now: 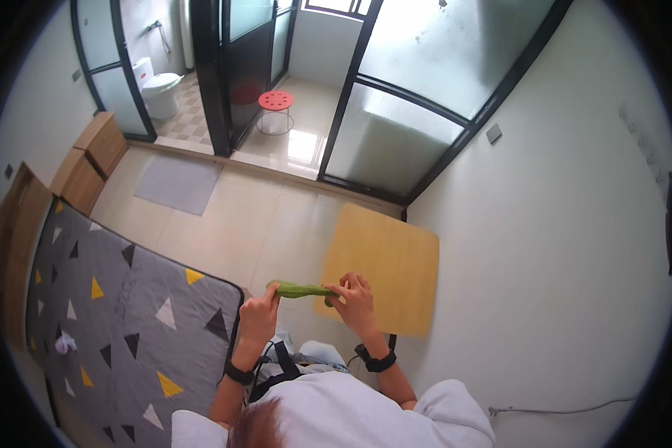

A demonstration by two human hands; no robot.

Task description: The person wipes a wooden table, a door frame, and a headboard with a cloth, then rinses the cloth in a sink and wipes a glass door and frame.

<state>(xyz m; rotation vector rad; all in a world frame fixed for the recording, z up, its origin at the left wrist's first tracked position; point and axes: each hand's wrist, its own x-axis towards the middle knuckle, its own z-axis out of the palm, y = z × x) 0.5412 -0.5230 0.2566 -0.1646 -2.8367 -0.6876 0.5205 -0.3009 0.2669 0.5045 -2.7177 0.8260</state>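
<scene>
A green strip [300, 290] is spanning the gap between the left hand [259, 319] and the right hand [358, 306]

The green strip is lying roughly level between the two hands, narrow, creased and apparently soft; its exact material is hard to tell. The left hand is gripping its left end, thumb raised against it and the other fingers curling in. The right hand is pinching the opposite end between thumb and fingertips, the remaining fingers bending above, and a short bit of green is showing just below that pinch. Neither hand is letting go.

A dark wristband [238, 374] is circling the wrist below the left hand, and a dark watch-like band [379, 363] is circling the one below the right hand.

A pale wooden tabletop [384, 257] is extending behind and beyond the right hand; whether that hand is touching it cannot be told. To the left of the left hand, a grey bed [143, 287] patterned with triangles is stretching away, a small pinkish-white item [66, 343] resting on it. Well beyond both hands, a grey mat [178, 184] is lying on the floor [235, 213], and farther off a red stool [276, 100] is standing.
</scene>
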